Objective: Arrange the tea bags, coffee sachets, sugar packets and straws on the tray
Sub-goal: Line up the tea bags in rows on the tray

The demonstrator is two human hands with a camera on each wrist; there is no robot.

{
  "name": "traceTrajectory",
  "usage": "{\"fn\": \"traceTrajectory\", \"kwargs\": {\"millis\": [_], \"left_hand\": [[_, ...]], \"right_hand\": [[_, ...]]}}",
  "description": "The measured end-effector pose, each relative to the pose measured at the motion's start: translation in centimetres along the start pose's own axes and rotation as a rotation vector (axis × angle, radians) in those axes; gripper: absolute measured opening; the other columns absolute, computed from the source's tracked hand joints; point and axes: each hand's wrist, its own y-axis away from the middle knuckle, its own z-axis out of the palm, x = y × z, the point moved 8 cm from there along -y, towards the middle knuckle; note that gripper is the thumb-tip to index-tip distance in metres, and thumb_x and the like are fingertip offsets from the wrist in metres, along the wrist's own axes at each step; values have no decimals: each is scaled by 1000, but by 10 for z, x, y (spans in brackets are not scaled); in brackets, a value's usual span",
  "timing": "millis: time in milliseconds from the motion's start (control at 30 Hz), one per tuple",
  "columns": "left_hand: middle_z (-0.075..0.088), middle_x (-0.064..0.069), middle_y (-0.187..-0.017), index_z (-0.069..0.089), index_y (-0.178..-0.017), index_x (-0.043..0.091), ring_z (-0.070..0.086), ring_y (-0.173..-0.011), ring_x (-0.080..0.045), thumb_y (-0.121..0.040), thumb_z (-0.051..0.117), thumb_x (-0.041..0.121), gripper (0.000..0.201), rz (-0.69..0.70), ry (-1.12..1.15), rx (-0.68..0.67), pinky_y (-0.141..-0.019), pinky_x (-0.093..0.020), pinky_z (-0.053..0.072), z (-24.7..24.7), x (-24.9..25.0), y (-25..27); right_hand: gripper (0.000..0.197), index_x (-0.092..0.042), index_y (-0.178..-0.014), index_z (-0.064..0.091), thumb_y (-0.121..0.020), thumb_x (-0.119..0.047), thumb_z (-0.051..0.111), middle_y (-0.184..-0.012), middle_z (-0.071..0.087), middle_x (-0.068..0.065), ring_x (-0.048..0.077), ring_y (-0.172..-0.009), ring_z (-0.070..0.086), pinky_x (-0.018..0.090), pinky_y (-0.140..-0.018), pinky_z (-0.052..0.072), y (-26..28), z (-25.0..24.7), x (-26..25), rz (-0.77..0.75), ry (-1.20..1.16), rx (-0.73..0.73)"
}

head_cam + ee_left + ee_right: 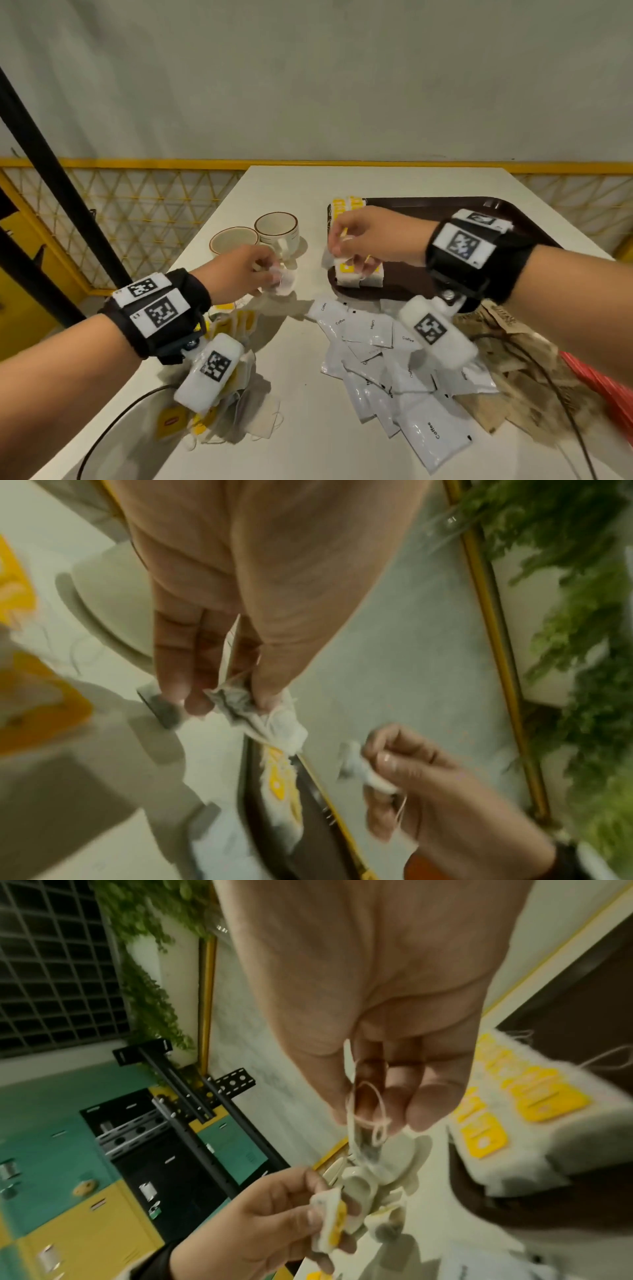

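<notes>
left hand (240,610) fills the upper frame, fingers (171,653) pointing down, pinching a crumpled tea bag (274,721) with its tag (230,647) upright between fingers and thumb. right hand (421,785) lower right, curled round a second tea bag (363,767), string trailing. below, dark tray (308,840) edge with yellow-tagged tea bags (281,780) on it. pale cup (103,599) on the counter (219,750) at left. blurred green foliage (582,615) right.
</notes>
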Motion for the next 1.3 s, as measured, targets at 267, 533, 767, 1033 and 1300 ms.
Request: {"fn": "traceTrajectory", "kwargs": {"millis": [267, 533, 767, 1033, 1300], "left_hand": [[67, -16, -85, 49, -100, 6, 64, -62, -18, -99, 34, -2, 17, -197, 986, -242, -54, -25, 52, 45, 46, -6], [65, -20, -97, 46, -124, 8, 62, -62, -17, -91, 50, 6, 33, -119, 1037, -476, -52, -23, 50, 91, 89, -22], [68, -2, -94, 65, -98, 12, 62, -86, -13, -91, 59, 8, 11, 97, 704, 5, -83, -28, 51, 54, 89, -41], [64, -3, -75, 65, -90, 13, 61, -59, -8, -82, 69, 0, 16, 51, 580, 23, -66, -24, 54, 55, 84, -54], [67, 0, -74, 62, -83, 12, 59, -58, 1, -84, 70, 12, 8, 35, 215, -80, -57, -10, 45, 54, 74, -63]], "right_hand": [[19, -19, -102, 73, -85, -12, 69, -87, 74, -3, 13, -82, 66, 27, -85, 52, 40, -17, 30, -57, 68, -15], [18, -10, -101, 74, -86, -18, 69, -110, 69, -2, 4, -96, 60, 19, -89, 45, 39, -29, 18, -198, 156, 104], [14, -10, -96, 75, -87, -18, 69, -91, 71, 13, 12, -78, 60, 34, -82, 51, 37, -49, 30, -126, 175, 217], [16, -4, -103, 69, -90, -11, 64, -81, 65, 7, 10, -66, 59, 21, -66, 55, 32, -62, 42, -63, -14, 319], [22, -16, -108, 67, -86, -14, 69, -104, 68, 6, 19, -96, 65, 30, -76, 58, 32, -67, 64, 26, 160, 242]]}}
